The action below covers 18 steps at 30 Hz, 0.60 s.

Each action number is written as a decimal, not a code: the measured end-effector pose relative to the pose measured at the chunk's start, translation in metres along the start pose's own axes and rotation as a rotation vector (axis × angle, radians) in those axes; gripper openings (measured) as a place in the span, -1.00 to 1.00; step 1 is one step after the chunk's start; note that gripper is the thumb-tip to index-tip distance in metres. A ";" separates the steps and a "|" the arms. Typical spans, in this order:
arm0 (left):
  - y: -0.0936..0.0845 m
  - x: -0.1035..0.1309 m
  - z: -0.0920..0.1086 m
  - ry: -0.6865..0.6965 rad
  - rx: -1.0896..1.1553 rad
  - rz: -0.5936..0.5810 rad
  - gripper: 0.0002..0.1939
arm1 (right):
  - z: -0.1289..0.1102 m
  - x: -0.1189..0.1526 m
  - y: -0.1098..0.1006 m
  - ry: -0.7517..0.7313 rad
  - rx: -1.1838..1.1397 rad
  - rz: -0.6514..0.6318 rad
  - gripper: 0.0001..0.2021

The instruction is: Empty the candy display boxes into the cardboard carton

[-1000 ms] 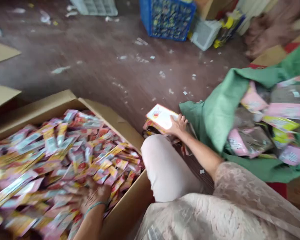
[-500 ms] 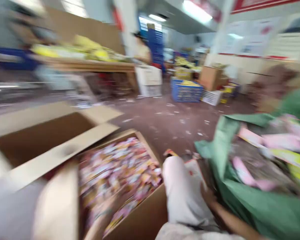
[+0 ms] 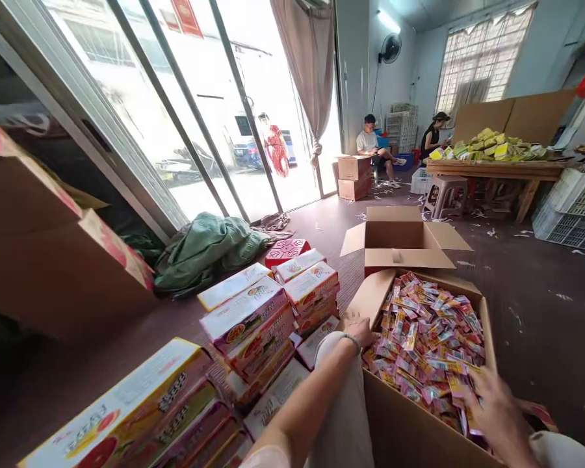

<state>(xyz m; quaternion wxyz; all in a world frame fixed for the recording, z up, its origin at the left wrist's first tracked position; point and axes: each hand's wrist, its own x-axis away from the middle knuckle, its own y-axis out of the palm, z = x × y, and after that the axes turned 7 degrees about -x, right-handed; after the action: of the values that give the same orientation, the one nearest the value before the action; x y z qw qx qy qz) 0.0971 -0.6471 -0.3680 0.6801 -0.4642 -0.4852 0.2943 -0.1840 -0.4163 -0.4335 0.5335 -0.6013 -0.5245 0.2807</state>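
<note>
An open carton (image 3: 490,338) stands in front of me, filled with small pink and orange sachets (image 3: 424,338). On its left side, my left hand (image 3: 361,329) rests at the folded flap (image 3: 373,299) and the edge of the sachets, fingers apart and nothing seen in them. My right hand (image 3: 497,406) is over the sachets near the carton's right front corner. Motion blurs it, but its fingers are spread and I see nothing held. Stacks of printed fruit boxes (image 3: 253,305) lie to the left of my left arm.
Behind the full carton sits another open carton (image 3: 394,260). A green sack (image 3: 209,250) and a red stool (image 3: 286,252) are beyond the stacks. Tall cartons (image 3: 53,260) stand at far left. People sit near a table (image 3: 497,170) heaped with yellow packets; another person (image 3: 275,146) is outside.
The view has swung left, from the green sack to the stacked boxes and doorway. My left hand has moved from the sachets to the flap; my right hand has come from beside my leg to the sachets.
</note>
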 end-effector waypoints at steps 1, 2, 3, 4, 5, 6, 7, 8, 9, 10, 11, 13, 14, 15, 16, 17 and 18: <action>0.004 -0.004 -0.001 0.022 -0.014 -0.055 -0.24 | -0.012 -0.007 0.017 0.037 -0.012 -0.121 -0.37; 0.008 -0.008 -0.001 0.051 -0.025 -0.091 -0.23 | -0.022 -0.012 0.032 0.052 -0.039 -0.259 -0.36; 0.012 -0.011 -0.001 0.084 -0.037 -0.113 -0.21 | -0.031 -0.015 0.045 0.039 -0.082 -0.384 -0.33; 0.017 -0.014 0.000 0.116 -0.049 -0.127 -0.18 | -0.037 -0.016 0.056 0.008 -0.136 -0.468 -0.29; 0.021 -0.016 0.001 0.144 -0.061 -0.144 -0.16 | -0.040 -0.016 0.063 -0.032 -0.190 -0.505 -0.26; 0.025 -0.019 0.002 0.169 -0.071 -0.162 -0.16 | -0.041 -0.014 0.066 -0.062 -0.230 -0.506 -0.24; 0.028 -0.020 0.004 0.190 -0.079 -0.182 -0.16 | -0.040 -0.012 0.067 -0.083 -0.253 -0.493 -0.25; 0.031 -0.022 0.005 0.211 -0.083 -0.201 -0.17 | -0.038 -0.010 0.066 -0.091 -0.258 -0.481 -0.28; 0.033 -0.024 0.007 0.231 -0.085 -0.216 -0.18 | -0.036 -0.009 0.063 -0.086 -0.248 -0.474 -0.34; 0.034 -0.026 0.010 0.249 -0.084 -0.227 -0.18 | -0.035 -0.009 0.061 -0.079 -0.231 -0.465 -0.39; 0.036 -0.028 0.012 0.265 -0.082 -0.234 -0.17 | -0.035 -0.010 0.058 -0.081 -0.218 -0.453 -0.44; 0.037 -0.030 0.018 0.291 -0.076 -0.244 -0.14 | -0.037 -0.012 0.057 -0.098 -0.230 -0.436 -0.48; 0.037 -0.031 0.021 0.301 -0.072 -0.250 -0.13 | -0.039 -0.013 0.057 -0.111 -0.251 -0.439 -0.49; 0.038 -0.031 0.023 0.308 -0.069 -0.255 -0.11 | -0.040 -0.013 0.058 -0.123 -0.275 -0.451 -0.48; 0.038 -0.030 0.025 0.313 -0.065 -0.260 -0.10 | -0.041 -0.013 0.059 -0.126 -0.294 -0.461 -0.47; 0.038 -0.029 0.025 0.315 -0.061 -0.263 -0.10 | -0.042 -0.012 0.060 -0.118 -0.303 -0.459 -0.45; 0.038 -0.028 0.025 0.315 -0.057 -0.264 -0.10 | -0.042 -0.012 0.061 -0.111 -0.306 -0.446 -0.44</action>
<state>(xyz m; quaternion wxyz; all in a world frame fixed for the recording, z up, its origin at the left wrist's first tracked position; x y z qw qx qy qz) 0.0654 -0.6474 -0.4108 0.7668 -0.4558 -0.4377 0.1125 -0.1297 -0.4348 -0.4821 0.4557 -0.5283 -0.7085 0.1063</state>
